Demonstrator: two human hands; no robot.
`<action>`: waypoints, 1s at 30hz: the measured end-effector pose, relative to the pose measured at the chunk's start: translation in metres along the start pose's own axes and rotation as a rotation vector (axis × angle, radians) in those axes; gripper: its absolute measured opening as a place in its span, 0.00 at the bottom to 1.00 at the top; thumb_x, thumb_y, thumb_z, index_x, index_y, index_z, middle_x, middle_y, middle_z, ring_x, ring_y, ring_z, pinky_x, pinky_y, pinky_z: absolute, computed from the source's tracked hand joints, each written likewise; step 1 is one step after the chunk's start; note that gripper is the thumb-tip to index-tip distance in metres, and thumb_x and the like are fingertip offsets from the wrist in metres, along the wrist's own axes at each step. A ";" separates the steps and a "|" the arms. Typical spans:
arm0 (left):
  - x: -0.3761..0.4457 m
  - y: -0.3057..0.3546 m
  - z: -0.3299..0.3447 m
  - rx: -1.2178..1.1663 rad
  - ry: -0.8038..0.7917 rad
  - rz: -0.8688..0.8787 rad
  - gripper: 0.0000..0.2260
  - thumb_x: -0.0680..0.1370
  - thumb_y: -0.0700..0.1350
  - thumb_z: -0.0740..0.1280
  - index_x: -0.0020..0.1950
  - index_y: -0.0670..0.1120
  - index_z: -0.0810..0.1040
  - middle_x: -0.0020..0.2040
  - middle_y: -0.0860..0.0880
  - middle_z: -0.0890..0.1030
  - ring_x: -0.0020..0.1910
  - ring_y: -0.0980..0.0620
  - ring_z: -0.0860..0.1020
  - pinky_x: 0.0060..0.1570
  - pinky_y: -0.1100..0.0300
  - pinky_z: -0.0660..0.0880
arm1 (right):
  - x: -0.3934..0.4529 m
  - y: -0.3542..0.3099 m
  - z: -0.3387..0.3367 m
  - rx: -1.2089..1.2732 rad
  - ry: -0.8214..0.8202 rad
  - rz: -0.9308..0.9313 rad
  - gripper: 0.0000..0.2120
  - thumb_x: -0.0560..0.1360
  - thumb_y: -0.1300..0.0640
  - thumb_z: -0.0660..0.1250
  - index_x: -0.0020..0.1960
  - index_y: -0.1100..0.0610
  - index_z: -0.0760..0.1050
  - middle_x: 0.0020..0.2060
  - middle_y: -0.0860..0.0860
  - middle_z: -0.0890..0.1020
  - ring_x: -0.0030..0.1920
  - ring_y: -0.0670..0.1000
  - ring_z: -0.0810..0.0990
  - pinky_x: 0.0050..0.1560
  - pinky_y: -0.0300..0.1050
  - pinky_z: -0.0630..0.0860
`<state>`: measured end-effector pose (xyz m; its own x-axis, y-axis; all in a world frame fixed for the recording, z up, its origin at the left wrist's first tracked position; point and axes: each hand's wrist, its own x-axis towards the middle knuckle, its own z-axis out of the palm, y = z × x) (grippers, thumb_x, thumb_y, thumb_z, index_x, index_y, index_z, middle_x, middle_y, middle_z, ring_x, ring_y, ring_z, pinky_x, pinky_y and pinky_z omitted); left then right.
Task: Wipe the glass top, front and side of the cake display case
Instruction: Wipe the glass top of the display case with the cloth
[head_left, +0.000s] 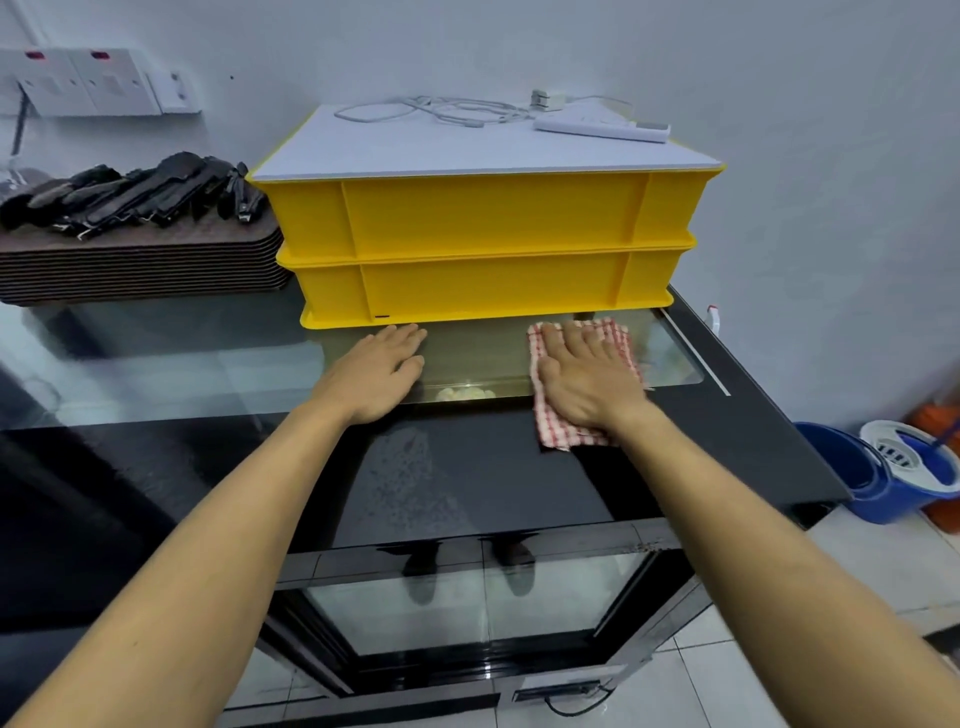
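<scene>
The cake display case has a black-framed glass top (467, 467) with a clear pane further back (208, 358), and a glass front (467, 608) below. A red-and-white checked cloth (618, 338) lies flat on the top at the right. My right hand (587, 379) presses on it with straight, spread fingers. My left hand (379, 369) rests flat on the glass beside it, fingers straight, holding nothing. The case's side is hardly visible from here.
Two stacked yellow crates (483, 244) with a white lid, cables and a power strip (602, 127) stand on the back of the top. Stacked brown trays with black tongs (135, 249) sit at the left. A blue mop bucket (893, 467) stands on the tiled floor at right.
</scene>
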<state>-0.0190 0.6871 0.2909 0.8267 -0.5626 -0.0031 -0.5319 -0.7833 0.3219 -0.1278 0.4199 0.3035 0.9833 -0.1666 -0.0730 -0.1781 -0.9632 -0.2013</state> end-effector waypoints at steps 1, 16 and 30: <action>0.000 0.000 -0.001 0.005 -0.007 0.000 0.24 0.89 0.53 0.49 0.86 0.52 0.54 0.86 0.54 0.51 0.84 0.53 0.48 0.81 0.55 0.44 | 0.002 -0.018 0.004 0.005 0.001 -0.015 0.29 0.87 0.45 0.40 0.85 0.52 0.41 0.84 0.55 0.41 0.84 0.57 0.40 0.82 0.54 0.38; -0.001 0.000 0.001 0.028 0.000 -0.006 0.25 0.89 0.54 0.47 0.86 0.52 0.52 0.85 0.55 0.50 0.84 0.55 0.48 0.82 0.56 0.44 | -0.003 -0.024 0.007 0.020 0.024 -0.016 0.29 0.87 0.44 0.41 0.85 0.52 0.41 0.84 0.55 0.42 0.84 0.56 0.40 0.82 0.54 0.38; -0.001 0.001 -0.001 -0.014 -0.011 -0.011 0.24 0.89 0.53 0.47 0.86 0.52 0.54 0.85 0.55 0.51 0.84 0.55 0.48 0.81 0.56 0.44 | 0.008 -0.042 0.013 0.034 0.043 0.009 0.30 0.86 0.42 0.41 0.85 0.51 0.42 0.84 0.55 0.43 0.84 0.57 0.41 0.82 0.56 0.39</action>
<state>-0.0202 0.6875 0.2922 0.8305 -0.5567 -0.0170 -0.5199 -0.7858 0.3351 -0.1134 0.4615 0.2988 0.9823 -0.1844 -0.0332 -0.1870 -0.9540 -0.2342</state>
